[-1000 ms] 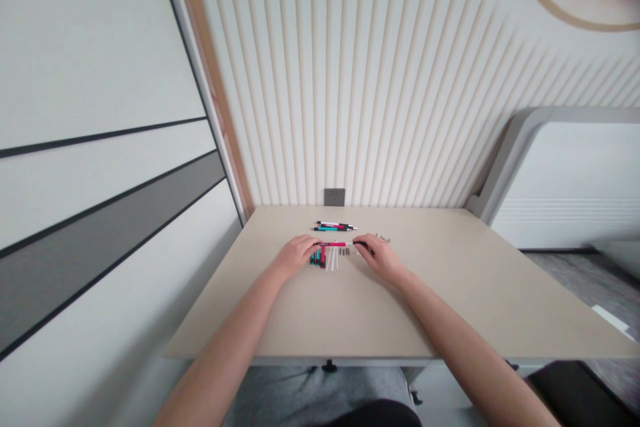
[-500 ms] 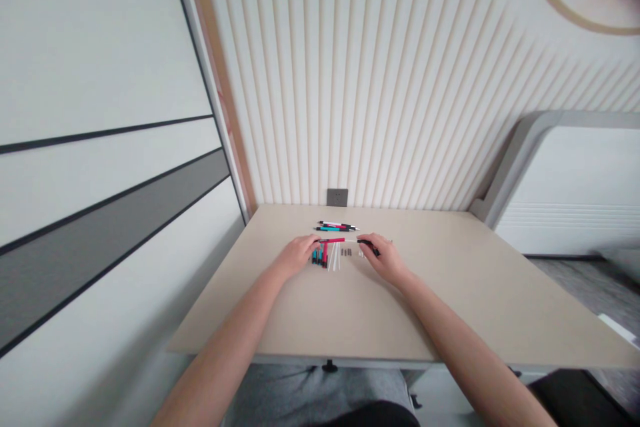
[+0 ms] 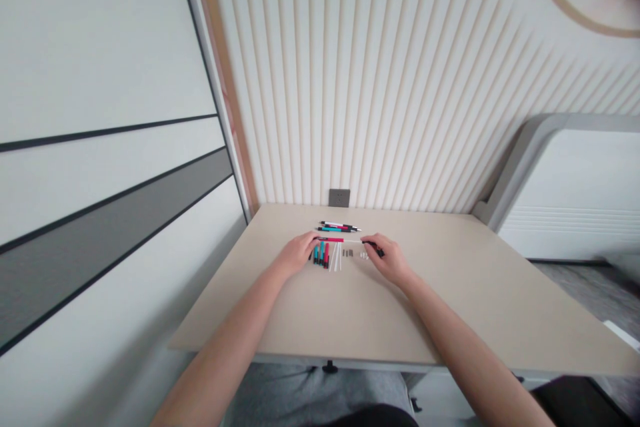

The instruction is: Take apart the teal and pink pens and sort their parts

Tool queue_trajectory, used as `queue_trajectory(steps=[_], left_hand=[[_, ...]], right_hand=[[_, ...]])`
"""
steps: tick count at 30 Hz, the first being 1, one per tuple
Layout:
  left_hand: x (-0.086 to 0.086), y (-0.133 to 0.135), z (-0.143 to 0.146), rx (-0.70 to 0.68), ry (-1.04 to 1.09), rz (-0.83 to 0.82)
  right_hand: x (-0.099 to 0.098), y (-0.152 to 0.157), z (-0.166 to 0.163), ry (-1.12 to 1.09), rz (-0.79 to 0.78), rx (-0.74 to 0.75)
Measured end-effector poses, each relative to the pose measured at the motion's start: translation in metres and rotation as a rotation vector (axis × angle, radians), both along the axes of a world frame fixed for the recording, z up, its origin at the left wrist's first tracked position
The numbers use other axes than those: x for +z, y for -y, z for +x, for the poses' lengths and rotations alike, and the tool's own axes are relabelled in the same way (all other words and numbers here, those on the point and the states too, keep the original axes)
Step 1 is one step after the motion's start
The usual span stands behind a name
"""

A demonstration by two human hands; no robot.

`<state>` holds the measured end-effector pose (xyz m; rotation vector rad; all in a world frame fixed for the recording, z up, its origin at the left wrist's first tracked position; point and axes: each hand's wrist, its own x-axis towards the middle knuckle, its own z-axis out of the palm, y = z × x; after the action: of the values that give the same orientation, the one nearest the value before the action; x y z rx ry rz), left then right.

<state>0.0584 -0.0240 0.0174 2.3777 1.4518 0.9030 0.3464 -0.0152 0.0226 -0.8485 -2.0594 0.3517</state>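
Observation:
My left hand (image 3: 299,250) is closed on a red pen barrel (image 3: 332,239), held level above the table. My right hand (image 3: 387,255) pinches a black pen tip section (image 3: 373,246). A thin white refill (image 3: 353,241) spans the gap between the red barrel and the black section; whether its end is inside the barrel I cannot tell. Just below my left fingers lie teal barrels (image 3: 319,255) and a red barrel (image 3: 327,255). Several white refills (image 3: 336,257), small dark springs (image 3: 347,253) and small white pieces (image 3: 363,255) lie between my hands.
Several whole pens (image 3: 337,227) lie behind my hands on the beige table (image 3: 350,313). A dark wall socket (image 3: 339,197) sits above the table's back edge. A white cabinet (image 3: 200,233) stands at the left, a grey-white headboard (image 3: 575,173) at the right.
My hands have moved slightly apart, so a longer stretch of the white refill shows between the red barrel and the black section. The view has shifted a little.

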Motion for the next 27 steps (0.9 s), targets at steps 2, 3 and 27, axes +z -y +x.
queue_trajectory(steps=[2, 3, 27], left_hand=[[-0.0003, -0.0003, 0.0003, -0.002, -0.001, -0.016], [-0.0003, -0.0003, 0.0005, -0.008, -0.003, -0.024], [-0.0002, 0.0020, 0.0011, -0.072, -0.063, 0.023]], right_hand=[[-0.0005, 0.0003, -0.0005, -0.001, -0.001, 0.001], [-0.0010, 0.0003, -0.0009, -0.002, -0.002, 0.001], [-0.0034, -0.0009, -0.0014, -0.026, -0.006, 0.016]])
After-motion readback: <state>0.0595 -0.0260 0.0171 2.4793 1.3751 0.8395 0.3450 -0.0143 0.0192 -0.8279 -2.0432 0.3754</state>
